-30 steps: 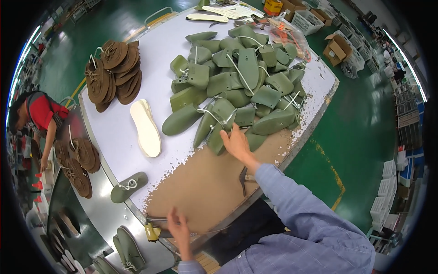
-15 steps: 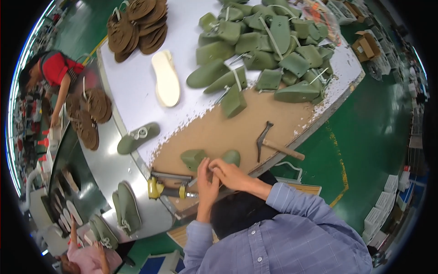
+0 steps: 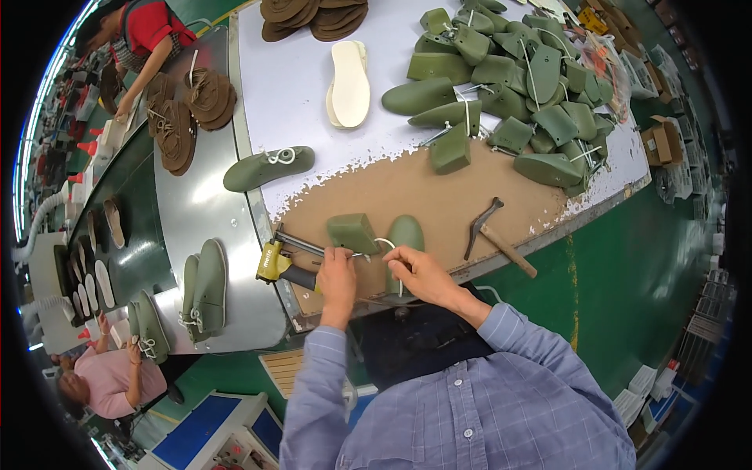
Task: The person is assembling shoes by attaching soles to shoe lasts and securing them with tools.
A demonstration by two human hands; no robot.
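Currently my left hand (image 3: 337, 270) and right hand (image 3: 419, 270) pinch the thin white cord (image 3: 389, 244) of the green shoe last (image 3: 405, 235) at the worn table edge (image 3: 548, 227); judged rigid, smooth and moderately heavy, it grips best around its broad body.

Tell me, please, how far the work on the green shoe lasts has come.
Done, it seems: two lasts lie on the metal belt. In hand: both hands touch one green last and its white cord. Left: a large pile of lasts waits.
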